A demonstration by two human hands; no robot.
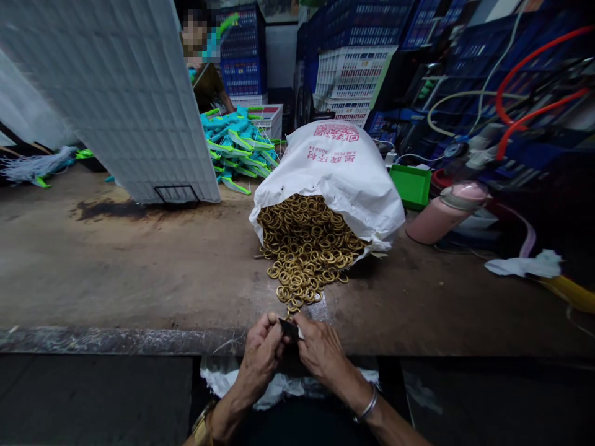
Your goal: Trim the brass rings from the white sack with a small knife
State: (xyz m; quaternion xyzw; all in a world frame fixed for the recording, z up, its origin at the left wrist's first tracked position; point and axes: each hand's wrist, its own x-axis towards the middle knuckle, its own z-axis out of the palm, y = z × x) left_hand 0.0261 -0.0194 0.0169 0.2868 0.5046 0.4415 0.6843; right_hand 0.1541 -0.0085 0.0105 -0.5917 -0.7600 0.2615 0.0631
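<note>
At the table's front edge, my left hand [263, 350] and my right hand [320, 348] are close together, fingers closed on a small dark flat piece [289, 330] between them. Something small and white shows by my right fingertips. Just beyond my fingers, gold-coloured rings [302, 275] spill in a narrowing heap across the table. They come from the open mouth of a large white sack [344, 167] with red print, which lies on its side. The nearest rings almost reach my fingertips.
The wooden table [139, 266] carries a tall pale panel [139, 99] at left and a pile of turquoise and green pieces [239, 145]. A person [209, 80] is behind it. At right are a green tray [411, 186], a pink bottle [446, 214] and hoses. Crates [356, 71] stand behind.
</note>
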